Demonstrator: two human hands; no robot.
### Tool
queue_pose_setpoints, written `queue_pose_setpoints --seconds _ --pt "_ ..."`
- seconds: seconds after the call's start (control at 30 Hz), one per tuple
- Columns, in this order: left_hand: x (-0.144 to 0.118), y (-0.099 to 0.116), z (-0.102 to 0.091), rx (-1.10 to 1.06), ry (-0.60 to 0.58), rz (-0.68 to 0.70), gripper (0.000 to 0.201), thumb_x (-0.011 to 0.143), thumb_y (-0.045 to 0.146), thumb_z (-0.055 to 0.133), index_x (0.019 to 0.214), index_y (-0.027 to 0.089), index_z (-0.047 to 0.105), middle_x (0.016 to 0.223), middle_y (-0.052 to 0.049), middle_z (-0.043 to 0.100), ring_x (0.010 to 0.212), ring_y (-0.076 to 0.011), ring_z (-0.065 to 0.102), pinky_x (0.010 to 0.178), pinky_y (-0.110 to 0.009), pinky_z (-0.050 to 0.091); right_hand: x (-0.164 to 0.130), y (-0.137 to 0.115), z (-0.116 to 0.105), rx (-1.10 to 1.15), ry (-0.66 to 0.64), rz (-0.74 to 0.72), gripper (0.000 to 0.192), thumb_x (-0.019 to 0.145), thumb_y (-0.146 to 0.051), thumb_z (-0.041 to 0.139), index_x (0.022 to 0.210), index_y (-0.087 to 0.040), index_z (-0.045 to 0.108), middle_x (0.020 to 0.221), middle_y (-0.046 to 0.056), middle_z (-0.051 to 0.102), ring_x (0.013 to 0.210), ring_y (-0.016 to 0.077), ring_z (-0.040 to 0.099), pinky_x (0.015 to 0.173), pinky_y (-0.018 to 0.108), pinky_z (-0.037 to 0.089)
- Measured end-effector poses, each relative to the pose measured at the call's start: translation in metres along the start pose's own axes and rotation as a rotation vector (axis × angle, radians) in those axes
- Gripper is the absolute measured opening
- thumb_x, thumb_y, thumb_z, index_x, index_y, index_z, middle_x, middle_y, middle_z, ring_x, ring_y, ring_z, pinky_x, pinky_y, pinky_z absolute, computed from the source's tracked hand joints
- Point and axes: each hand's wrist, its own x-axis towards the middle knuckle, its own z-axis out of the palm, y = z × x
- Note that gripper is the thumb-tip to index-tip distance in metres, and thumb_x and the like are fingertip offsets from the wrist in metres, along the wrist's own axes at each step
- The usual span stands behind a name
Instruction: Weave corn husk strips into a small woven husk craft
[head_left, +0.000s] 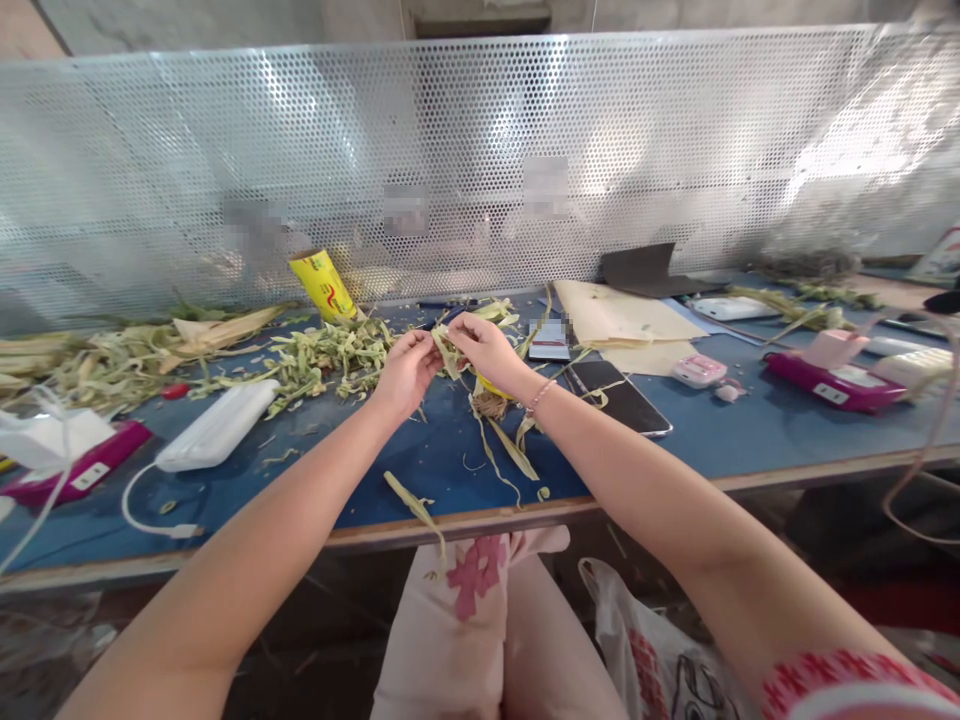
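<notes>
A white plastic bag (660, 660) with red print hangs open below the front edge of the surface (750, 440), near the person's right knee; what is in it cannot be made out. A yellow packet (324, 284) leans against the perforated metal screen (480, 140) at the back, its top cut open, contents hidden.

Both hands meet over the middle of the blue surface. The left hand (405, 372) and right hand (487, 350) are each pinched shut on the same dried leaf strip (450, 352), fingertips almost touching. The strip is pale yellow-green, flat and papery, and longer ends of it trail down from the hands onto the surface and towards its edge. Just under the right wrist sits a small brownish woven bundle (491, 404), half covered by the arm.

To the left lies a heap of leaf scraps (330, 355), with longer pale husks (112, 360) beyond it. A white power bank (217, 425) with a cable lies in front of them. A dark phone (619, 395) lies flat just right of the right forearm, and a second small screen (549, 338) behind the hands is blurred. Tan paper sheets (622, 318) lie further back. A magenta box (836, 380) is on the right, another (75, 470) is partly hidden at the left.
</notes>
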Motion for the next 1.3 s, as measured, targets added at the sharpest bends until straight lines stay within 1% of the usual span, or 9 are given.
queue_pose_setpoints --seconds 0.17,0.27,0.4,0.53,0.73,0.97,1.03,1.13,1.3 --pt "-0.0006 0.0002 0.0014 -0.022 -0.002 -0.001 0.008 0.07 0.017 0.057 0.065 0.015 0.051 0.062 0.0 0.058 0.059 -0.0086 0.057 0.063 -0.023 0.046 -0.001 -0.001 -0.0013 -0.02 0.032 -0.037 0.003 0.074 -0.021 0.047 0.075 -0.019 0.045 0.057 -0.007 0.036 0.049 0.0059 0.04 0.046 0.019 0.042" --pt "-0.0005 0.0002 0.001 -0.029 -0.02 0.01 0.008 0.07 0.016 0.057 0.065 0.015 0.051 0.062 0.001 0.058 0.06 -0.0082 0.057 0.064 -0.022 0.046 -0.0001 0.0015 -0.0017 -0.028 0.032 -0.069 0.009 0.072 -0.019 0.049 0.081 -0.02 0.047 0.056 -0.007 0.036 0.048 0.0059 0.039 0.046 0.018 0.041" --pt "-0.0003 -0.0003 0.0002 -0.029 -0.021 0.013 0.007 0.071 0.013 0.053 0.065 0.015 0.051 0.061 0.001 0.057 0.06 -0.0082 0.057 0.062 -0.022 0.046 0.0001 0.0022 -0.0019 -0.081 0.018 -0.042 0.005 0.072 -0.018 0.048 0.077 -0.019 0.049 0.054 -0.007 0.037 0.048 0.0059 0.039 0.047 0.019 0.042" --pt "-0.0004 -0.0006 0.001 -0.015 -0.022 0.017 0.008 0.07 0.007 0.048 0.069 0.015 0.05 0.062 0.001 0.058 0.059 -0.0081 0.057 0.061 -0.022 0.047 -0.0008 0.0003 -0.0022 -0.089 0.044 -0.071 0.012 0.071 -0.016 0.047 0.082 -0.02 0.048 0.054 -0.008 0.034 0.046 0.0057 0.038 0.046 0.018 0.04" --pt "-0.0002 -0.0025 0.0011 0.042 -0.039 0.052 0.009 0.07 0.009 0.052 0.074 0.016 0.048 0.063 0.002 0.058 0.057 -0.008 0.057 0.062 -0.024 0.047 -0.0005 0.0014 -0.0033 -0.13 0.04 -0.059 0.012 0.069 -0.014 0.043 0.077 -0.019 0.05 0.053 -0.007 0.036 0.047 0.0061 0.04 0.048 0.019 0.041" --pt "0.0018 -0.0053 -0.0012 0.057 -0.019 0.049 0.009 0.07 0.012 0.058 0.074 0.015 0.05 0.064 0.002 0.058 0.058 -0.0066 0.056 0.059 -0.02 0.046 -0.0008 0.004 -0.0036 -0.225 0.026 -0.072 0.012 0.069 -0.015 0.043 0.074 -0.018 0.053 0.051 -0.006 0.039 0.047 0.0069 0.041 0.05 0.022 0.04" --pt "0.0022 -0.0057 -0.0014 0.077 -0.017 0.064 0.009 0.071 0.013 0.058 0.072 0.015 0.05 0.062 0.003 0.056 0.057 -0.0064 0.055 0.058 -0.02 0.046 -0.0007 0.0042 -0.0025 -0.189 0.038 -0.069 0.01 0.07 -0.016 0.045 0.078 -0.019 0.05 0.053 -0.007 0.04 0.047 0.0068 0.042 0.049 0.021 0.04" --pt "0.0023 -0.006 -0.0013 0.102 -0.021 0.095 0.012 0.071 0.015 0.059 0.068 0.016 0.047 0.06 0.004 0.053 0.054 -0.0061 0.053 0.057 -0.021 0.046 0.0 0.0026 -0.0012 -0.014 0.053 -0.035 0.011 0.072 -0.02 0.049 0.082 -0.021 0.044 0.057 -0.007 0.04 0.049 0.0063 0.043 0.047 0.019 0.041" --pt "0.004 -0.0074 -0.0018 0.122 0.014 0.129 0.011 0.074 0.014 0.055 0.068 0.017 0.045 0.064 0.003 0.056 0.058 -0.0072 0.056 0.061 -0.023 0.049 0.0026 -0.0018 -0.0009 0.257 0.1 0.102 0.005 0.08 -0.026 0.043 0.079 -0.021 0.043 0.065 -0.006 0.042 0.052 0.0045 0.046 0.044 0.016 0.042"
